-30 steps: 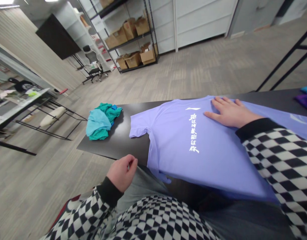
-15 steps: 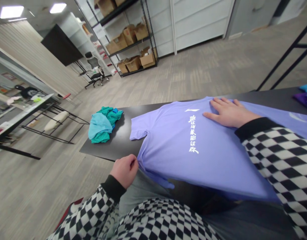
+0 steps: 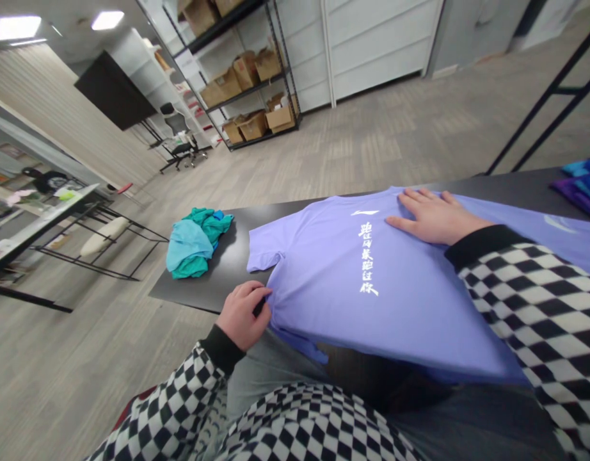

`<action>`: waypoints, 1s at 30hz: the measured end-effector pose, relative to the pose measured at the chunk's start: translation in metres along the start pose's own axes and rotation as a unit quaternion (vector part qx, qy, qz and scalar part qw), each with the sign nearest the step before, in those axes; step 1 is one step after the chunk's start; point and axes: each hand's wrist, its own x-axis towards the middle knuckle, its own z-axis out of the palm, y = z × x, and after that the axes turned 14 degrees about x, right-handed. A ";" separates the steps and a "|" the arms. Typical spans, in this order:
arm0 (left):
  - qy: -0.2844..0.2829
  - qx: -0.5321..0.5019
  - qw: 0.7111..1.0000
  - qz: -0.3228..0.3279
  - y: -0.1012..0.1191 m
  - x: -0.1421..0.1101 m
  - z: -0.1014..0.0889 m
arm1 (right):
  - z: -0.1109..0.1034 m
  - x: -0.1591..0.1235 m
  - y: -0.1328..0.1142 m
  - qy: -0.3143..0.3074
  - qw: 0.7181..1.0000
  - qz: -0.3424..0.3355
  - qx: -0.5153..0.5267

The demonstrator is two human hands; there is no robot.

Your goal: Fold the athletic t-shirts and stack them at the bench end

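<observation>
A lavender T-shirt [image 3: 318, 282] with white lettering down its middle lies spread over the dark table, its lower edge hanging past the near side. My left hand [image 3: 244, 314] is closed on the shirt's edge below the short sleeve, pinching the cloth between thumb and fingers. Flat on the upper part of the shirt rests my right hand [image 3: 434, 216], fingers spread, holding nothing. The far right end of the shirt runs beneath my right forearm and out of view.
A crumpled teal and light blue cloth pile [image 3: 194, 243] sits at the left end of the black table [image 3: 218, 275]. Blue and purple folded cloth [image 3: 585, 189] lies at the right edge. Beyond stand a shelf with cardboard boxes [image 3: 251, 125] and an office chair [image 3: 177, 137].
My left hand has moved slightly up along the shirt's edge, its fingers now reaching further over the cloth. The right hand stays flat on the shirt. The view has shifted a little.
</observation>
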 end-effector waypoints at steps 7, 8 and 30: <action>0.052 -0.027 0.997 -0.041 -0.018 0.001 -0.004 | 0.005 0.004 0.008 0.028 0.999 -0.011 0.026; 0.061 -0.053 0.996 -0.024 -0.012 0.003 -0.005 | 0.005 0.004 0.008 0.030 0.999 -0.012 0.027; 0.017 -0.035 0.980 0.194 0.000 -0.001 0.020 | -0.013 0.004 -0.011 -0.021 1.000 -0.006 0.009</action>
